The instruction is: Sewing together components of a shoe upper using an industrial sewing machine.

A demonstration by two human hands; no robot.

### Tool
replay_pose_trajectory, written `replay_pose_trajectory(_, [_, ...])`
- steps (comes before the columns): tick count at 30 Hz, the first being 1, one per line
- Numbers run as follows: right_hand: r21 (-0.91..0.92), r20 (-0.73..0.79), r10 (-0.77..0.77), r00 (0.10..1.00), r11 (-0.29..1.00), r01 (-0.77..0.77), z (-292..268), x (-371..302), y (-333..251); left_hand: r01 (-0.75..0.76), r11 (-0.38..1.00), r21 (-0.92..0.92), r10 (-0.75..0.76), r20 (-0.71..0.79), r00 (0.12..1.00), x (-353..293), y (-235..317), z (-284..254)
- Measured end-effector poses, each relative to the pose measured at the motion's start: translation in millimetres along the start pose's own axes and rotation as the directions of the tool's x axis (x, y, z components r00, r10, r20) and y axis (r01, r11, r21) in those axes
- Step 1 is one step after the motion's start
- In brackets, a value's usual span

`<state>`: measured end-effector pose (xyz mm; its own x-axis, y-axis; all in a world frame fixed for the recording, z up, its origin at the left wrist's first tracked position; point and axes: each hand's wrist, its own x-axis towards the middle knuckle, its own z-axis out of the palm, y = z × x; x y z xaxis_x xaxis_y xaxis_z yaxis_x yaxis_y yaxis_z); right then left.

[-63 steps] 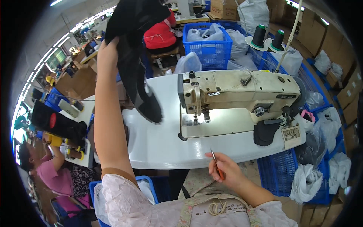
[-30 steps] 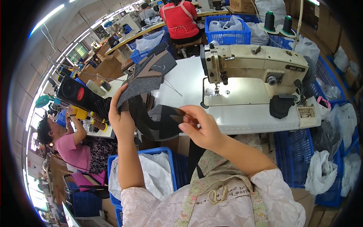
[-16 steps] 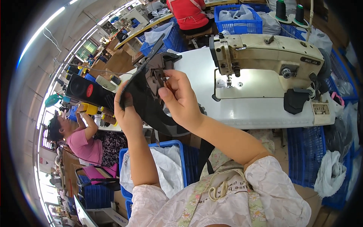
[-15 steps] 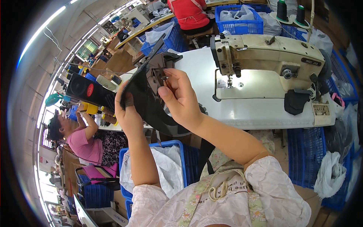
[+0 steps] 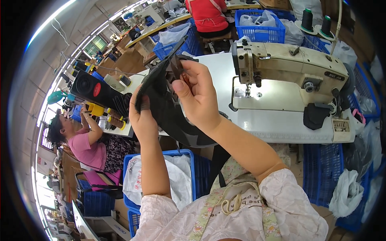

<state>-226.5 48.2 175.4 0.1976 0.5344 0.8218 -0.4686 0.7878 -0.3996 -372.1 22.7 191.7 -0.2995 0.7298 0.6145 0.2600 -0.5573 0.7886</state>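
Observation:
My left hand [image 5: 144,114] grips the edge of a black fabric piece [image 5: 167,102], its thumb pressed on the near face. The piece is held up in front of the white table, with a long curved part hanging down to the right and a narrow end pointing up. My right hand [image 5: 200,94] is closed around small thread snips [image 5: 177,69], whose dark pointed blades lie close to the upper part of the fabric. My fingers cover most of their handles. Whether the blades touch the fabric cannot be made out.
A beige sewing machine [image 5: 285,76] stands on the white table [image 5: 265,126] at the right. Below my forearms is a blue crate [image 5: 193,172] with a white bag. Thread spools [image 5: 306,21] stand at the back right. A person in pink [image 5: 90,144] sits at the left, another in red [image 5: 207,16] behind.
The snips have moved up along the fabric, and their blades now point upward. The fabric has turned slightly, covering its lighter grey parts more. The whole view has shifted a little.

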Motion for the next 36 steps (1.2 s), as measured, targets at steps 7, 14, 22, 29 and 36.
replay_pose_trajectory(7, [-0.027,0.034,0.020,0.999,0.999,-0.019,-5,4,-6,-0.025,0.997,0.069,0.026,-0.007,1.000,-1,4,3])
replay_pose_trajectory(14, [-0.024,0.019,0.006,1.000,1.000,-0.005,-3,3,-10,-0.008,0.999,0.053,0.008,-0.010,1.000,-4,4,2])
replay_pose_trajectory(22, [-0.034,-0.055,-0.008,0.998,0.999,0.007,-3,1,-17,-0.018,0.999,0.030,0.018,-0.021,1.000,-8,6,-1])
replay_pose_trajectory(29, [-0.441,0.245,-0.091,0.965,0.876,0.195,-37,-47,-73,0.116,0.906,-0.406,-0.155,-0.064,0.986,-2,22,1])
replay_pose_trajectory(36, [-0.662,0.525,0.187,0.830,0.703,0.259,-62,-66,-73,0.199,0.816,-0.543,-0.237,0.000,0.972,7,44,4])
